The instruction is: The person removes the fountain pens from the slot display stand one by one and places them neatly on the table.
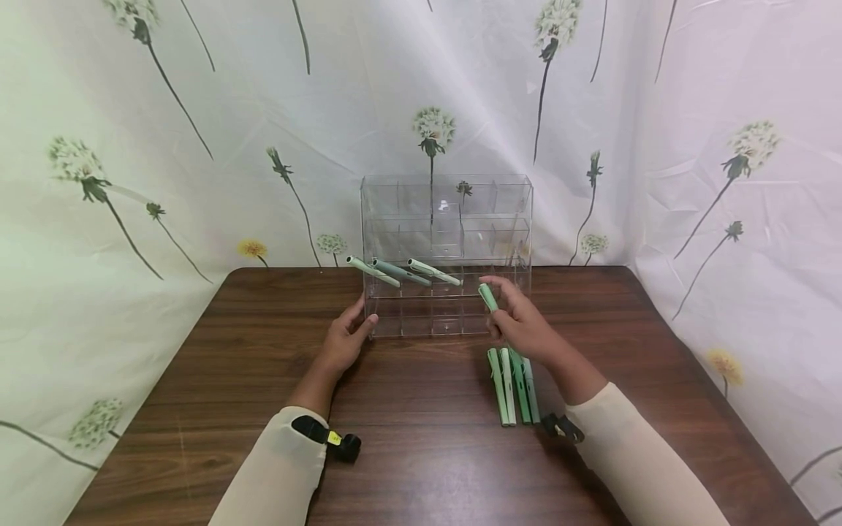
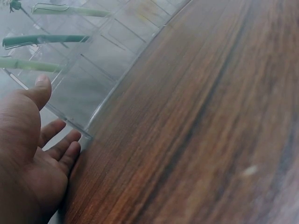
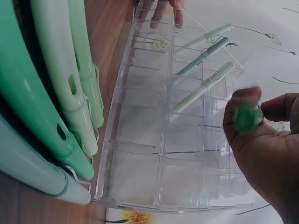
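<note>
A clear acrylic display rack (image 1: pixel 447 310) with tiered compartments stands at the back of the table. Three capped pens lean in one of its lower tiers: a pale green one (image 1: pixel 373 271), a grey-green one (image 1: pixel 401 272) and another pale one (image 1: pixel 434 272). My right hand (image 1: pixel 522 321) pinches a light green pen (image 1: pixel 487 296) in front of the rack's right part; in the right wrist view that pen (image 3: pixel 247 117) is blurred. At the rack's left side edge rests my left hand (image 1: pixel 345 340), its fingers extended and loose, thumb toward the front.
Several green and whitish pens, among them a dark green pen (image 1: pixel 520 387), lie side by side on the brown wooden table (image 1: pixel 408 453), below my right hand. Behind the rack hangs a white cloth (image 1: pixel 329 131) printed with dandelions.
</note>
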Action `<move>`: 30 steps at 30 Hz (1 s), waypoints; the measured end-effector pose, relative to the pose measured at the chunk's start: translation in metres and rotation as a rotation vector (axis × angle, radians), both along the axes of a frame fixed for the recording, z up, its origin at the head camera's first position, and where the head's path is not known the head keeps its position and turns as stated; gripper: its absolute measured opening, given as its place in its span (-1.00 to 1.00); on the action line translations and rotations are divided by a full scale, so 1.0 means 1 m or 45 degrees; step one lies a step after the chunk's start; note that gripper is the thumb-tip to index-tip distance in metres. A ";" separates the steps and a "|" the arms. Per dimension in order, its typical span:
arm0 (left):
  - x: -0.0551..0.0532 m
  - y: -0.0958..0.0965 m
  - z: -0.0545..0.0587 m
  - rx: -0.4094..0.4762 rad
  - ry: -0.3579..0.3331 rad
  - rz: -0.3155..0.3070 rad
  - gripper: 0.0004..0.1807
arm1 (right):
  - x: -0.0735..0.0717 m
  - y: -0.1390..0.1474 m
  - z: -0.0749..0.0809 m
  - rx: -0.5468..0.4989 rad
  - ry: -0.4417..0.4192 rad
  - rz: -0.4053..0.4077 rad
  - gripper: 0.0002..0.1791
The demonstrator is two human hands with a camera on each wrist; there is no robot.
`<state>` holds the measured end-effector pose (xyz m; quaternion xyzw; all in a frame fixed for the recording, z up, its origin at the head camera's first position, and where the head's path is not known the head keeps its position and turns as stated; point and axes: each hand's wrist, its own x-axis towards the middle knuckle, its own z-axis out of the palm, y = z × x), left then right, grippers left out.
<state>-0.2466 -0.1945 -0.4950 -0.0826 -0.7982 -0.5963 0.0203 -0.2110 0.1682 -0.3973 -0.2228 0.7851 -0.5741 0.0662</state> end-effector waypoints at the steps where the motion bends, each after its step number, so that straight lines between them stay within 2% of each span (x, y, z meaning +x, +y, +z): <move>1: 0.000 0.000 0.000 0.002 0.001 -0.002 -0.26 | 0.001 -0.001 0.000 0.001 -0.001 -0.002 -0.34; 12: 0.003 -0.004 0.001 -0.002 -0.007 0.006 -0.26 | 0.005 -0.005 -0.001 0.042 0.048 0.068 -0.19; 19: 0.002 -0.006 -0.002 -0.037 -0.001 0.005 -0.27 | 0.006 -0.003 -0.003 0.262 0.221 -0.006 -0.25; 21: 0.002 -0.006 -0.001 -0.050 0.003 0.005 -0.27 | 0.005 -0.002 -0.005 0.274 0.243 -0.007 -0.28; 24: 0.002 -0.005 0.000 -0.053 0.005 0.017 -0.27 | 0.006 -0.001 -0.006 0.251 0.201 0.006 -0.29; 30: 0.000 -0.003 0.000 -0.039 0.012 0.007 -0.26 | 0.009 0.002 -0.009 0.226 0.046 -0.022 -0.25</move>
